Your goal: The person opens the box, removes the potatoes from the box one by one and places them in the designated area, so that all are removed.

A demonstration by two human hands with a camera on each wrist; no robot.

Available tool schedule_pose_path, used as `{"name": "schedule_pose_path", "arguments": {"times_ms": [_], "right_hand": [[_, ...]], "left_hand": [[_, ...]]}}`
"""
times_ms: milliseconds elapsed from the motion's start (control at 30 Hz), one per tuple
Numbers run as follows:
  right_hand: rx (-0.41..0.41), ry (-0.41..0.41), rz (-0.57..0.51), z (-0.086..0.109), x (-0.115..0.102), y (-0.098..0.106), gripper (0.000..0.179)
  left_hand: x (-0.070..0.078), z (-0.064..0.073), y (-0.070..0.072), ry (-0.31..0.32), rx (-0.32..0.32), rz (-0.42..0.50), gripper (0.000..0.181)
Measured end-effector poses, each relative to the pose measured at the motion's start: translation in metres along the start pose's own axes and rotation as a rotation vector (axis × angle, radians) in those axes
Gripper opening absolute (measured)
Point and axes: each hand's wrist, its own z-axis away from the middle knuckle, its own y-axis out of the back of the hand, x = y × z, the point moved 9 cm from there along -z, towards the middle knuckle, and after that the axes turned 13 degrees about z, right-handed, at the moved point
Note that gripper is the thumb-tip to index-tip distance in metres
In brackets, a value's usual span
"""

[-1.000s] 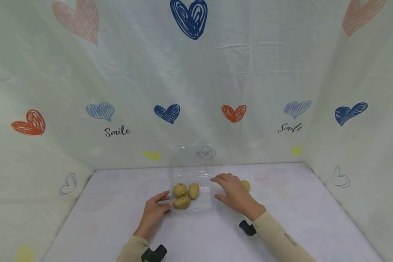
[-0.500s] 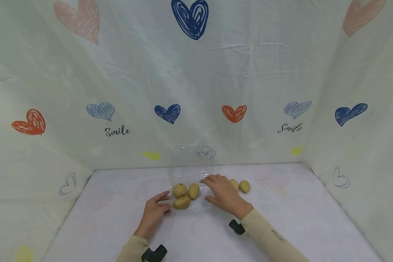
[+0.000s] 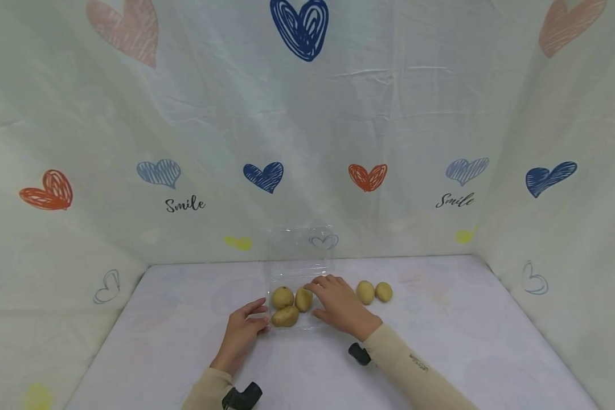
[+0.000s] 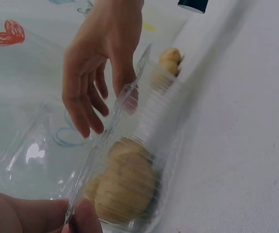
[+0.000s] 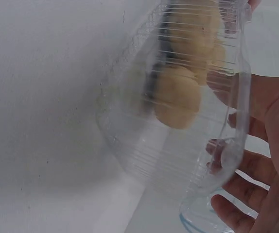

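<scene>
One clear box (image 3: 308,323) sits on the table (image 3: 471,336), its one lid (image 3: 292,247) up. Three potatoes (image 3: 285,316) are bunched inside, at the left. Two more potatoes (image 3: 365,292) sit to the box's right. The left hand (image 3: 241,335) pinches the box's rim. The right hand (image 3: 341,306), fingers loose, is over its right side.

Dim diffuse light, glare on clear lid (image 4: 35,153), slight right-wrist blur
</scene>
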Motion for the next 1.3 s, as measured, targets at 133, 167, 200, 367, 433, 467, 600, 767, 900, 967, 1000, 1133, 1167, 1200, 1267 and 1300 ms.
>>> {"name": "schedule_pose_path", "arguments": {"times_ms": [133,167,200,367,433,467,600,767,900,967,1000,1133,1167,1200,1267,1300], "right_hand": [[0.008,0.011,0.014,-0.004,-0.003,-0.003,0.052],[0.009,0.013,0.017,-0.005,-0.003,-0.004,0.052],[0.005,0.014,0.021,-0.005,-0.004,-0.005,0.052],[-0.015,0.016,0.042,-0.008,-0.006,-0.009,0.051],[-0.029,0.011,0.051,-0.008,-0.006,-0.011,0.051],[-0.034,0.010,0.056,-0.009,-0.006,-0.012,0.051],[-0.050,0.004,0.050,-0.010,-0.007,-0.014,0.051],[-0.080,-0.002,0.031,-0.012,-0.007,-0.017,0.050],[-0.102,-0.006,0.036,-0.013,-0.008,-0.021,0.049],[-0.104,-0.005,0.039,-0.014,-0.008,-0.022,0.049],[-0.104,-0.004,0.040,-0.014,-0.008,-0.022,0.049],[-0.106,-0.005,0.044,-0.016,-0.009,-0.023,0.049],[-0.107,-0.006,0.046,-0.017,-0.009,-0.023,0.049],[-0.108,-0.007,0.046,-0.017,-0.009,-0.024,0.049],[-0.109,-0.012,0.050,-0.018,-0.010,-0.024,0.048],[-0.105,-0.012,0.051,-0.019,-0.010,-0.024,0.047]], "left_hand": [[0.000,-0.001,0.000,0.003,0.006,0.001,0.050],[0.000,-0.001,0.000,0.002,0.006,0.000,0.050],[0.000,-0.001,0.000,0.002,0.008,0.002,0.050],[0.001,-0.001,-0.001,-0.006,0.003,0.009,0.051],[0.001,-0.001,-0.001,-0.006,0.003,0.012,0.051],[0.001,-0.002,-0.001,-0.005,0.003,0.012,0.051],[-0.001,-0.002,-0.001,0.001,0.004,0.004,0.051],[-0.002,-0.002,-0.001,0.003,0.002,0.015,0.051],[-0.003,-0.002,-0.001,0.001,0.000,0.023,0.051],[-0.003,-0.002,-0.001,0.000,0.000,0.022,0.051],[-0.003,-0.002,0.000,0.000,0.000,0.022,0.051],[-0.005,-0.003,0.000,0.002,0.003,0.014,0.051],[-0.005,-0.004,0.001,0.004,0.005,0.013,0.051],[-0.005,-0.003,0.001,0.004,0.005,0.011,0.051],[-0.005,-0.003,0.001,0.002,0.004,0.015,0.051],[-0.005,-0.003,0.001,0.001,0.003,0.017,0.051]]}}
